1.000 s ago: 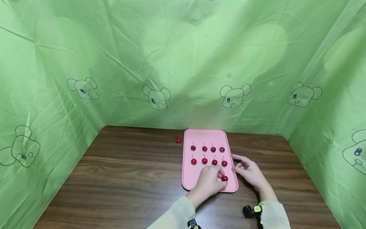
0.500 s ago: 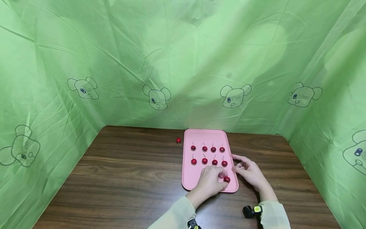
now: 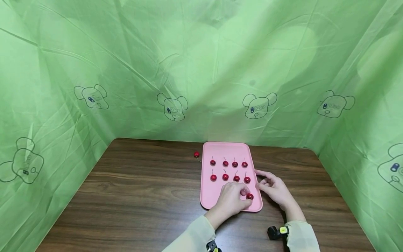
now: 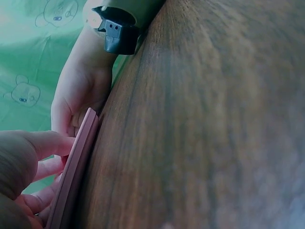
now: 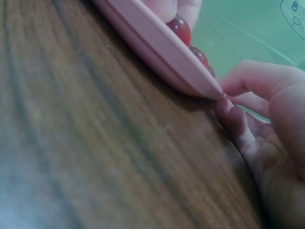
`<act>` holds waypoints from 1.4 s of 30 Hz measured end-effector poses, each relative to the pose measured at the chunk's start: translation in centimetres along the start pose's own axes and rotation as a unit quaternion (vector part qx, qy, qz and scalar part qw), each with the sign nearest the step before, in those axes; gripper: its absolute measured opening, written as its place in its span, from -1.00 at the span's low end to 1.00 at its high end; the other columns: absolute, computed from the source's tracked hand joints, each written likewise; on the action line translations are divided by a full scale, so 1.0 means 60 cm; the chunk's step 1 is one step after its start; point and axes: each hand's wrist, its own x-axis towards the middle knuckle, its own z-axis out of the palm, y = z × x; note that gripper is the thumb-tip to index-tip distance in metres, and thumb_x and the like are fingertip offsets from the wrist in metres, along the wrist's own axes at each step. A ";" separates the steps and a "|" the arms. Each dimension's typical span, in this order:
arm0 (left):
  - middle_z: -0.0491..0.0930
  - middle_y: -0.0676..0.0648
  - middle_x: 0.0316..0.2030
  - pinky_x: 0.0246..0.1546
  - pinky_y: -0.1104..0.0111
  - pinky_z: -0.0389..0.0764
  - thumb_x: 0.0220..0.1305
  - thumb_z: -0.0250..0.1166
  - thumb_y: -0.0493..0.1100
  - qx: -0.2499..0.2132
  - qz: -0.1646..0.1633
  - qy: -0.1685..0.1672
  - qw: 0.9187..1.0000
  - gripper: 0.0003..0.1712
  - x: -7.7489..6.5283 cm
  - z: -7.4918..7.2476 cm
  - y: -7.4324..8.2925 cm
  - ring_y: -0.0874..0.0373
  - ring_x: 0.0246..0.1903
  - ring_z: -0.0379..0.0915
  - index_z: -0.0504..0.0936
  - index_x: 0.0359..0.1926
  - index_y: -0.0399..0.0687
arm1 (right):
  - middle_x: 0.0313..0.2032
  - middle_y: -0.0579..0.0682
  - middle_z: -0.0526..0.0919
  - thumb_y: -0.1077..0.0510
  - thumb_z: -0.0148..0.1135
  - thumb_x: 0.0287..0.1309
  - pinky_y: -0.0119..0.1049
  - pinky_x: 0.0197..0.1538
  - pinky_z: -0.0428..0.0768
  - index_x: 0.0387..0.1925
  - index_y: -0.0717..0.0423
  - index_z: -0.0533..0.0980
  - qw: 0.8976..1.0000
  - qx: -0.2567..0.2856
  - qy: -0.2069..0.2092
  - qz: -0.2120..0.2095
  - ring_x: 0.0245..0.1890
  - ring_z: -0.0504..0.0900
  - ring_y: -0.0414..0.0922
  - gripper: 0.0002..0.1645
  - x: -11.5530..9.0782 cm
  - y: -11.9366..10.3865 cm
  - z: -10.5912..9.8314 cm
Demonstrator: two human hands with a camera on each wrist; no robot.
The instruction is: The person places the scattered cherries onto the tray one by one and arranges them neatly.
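On a pink tray (image 3: 208, 199), cherries with thin stems lie in two rows. My left hand (image 3: 231, 197) is low over the tray's near part, thumb and forefinger curled at a red cherry (image 3: 249, 196) near the right rim. In the right wrist view that cherry (image 5: 179, 29) sits against the left fingertips. Beside the tray's right edge is my right hand (image 3: 275, 189); its thumb and fingers hold the rim. The right wrist view shows the thumb on the tray's edge with other fingertips just below. The left wrist view hides the cherry behind the tray wall.
One more cherry (image 3: 196, 154) lies on the brown wooden table (image 3: 141, 196), left of the tray's far end. Green cloth (image 3: 214, 70) with mouse-like drawings encloses the back and sides. A small black camera (image 3: 274, 232) is on the right wrist.
The cherry at my left fingertips has shifted slightly right, towards the tray's rim. My right hand and the tray have kept their places.
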 end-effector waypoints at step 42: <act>0.67 -0.17 0.22 0.30 -0.01 0.54 0.33 0.48 -0.12 0.021 0.140 -0.060 0.988 -0.41 0.079 -0.263 -0.239 -0.14 0.17 0.61 0.62 0.34 -0.13 | -0.19 0.17 0.73 0.26 0.48 0.38 -0.36 -0.18 0.65 0.46 0.19 0.54 0.999 -0.018 0.003 0.037 -0.23 0.67 -0.14 -0.34 0.000 -0.001 0.001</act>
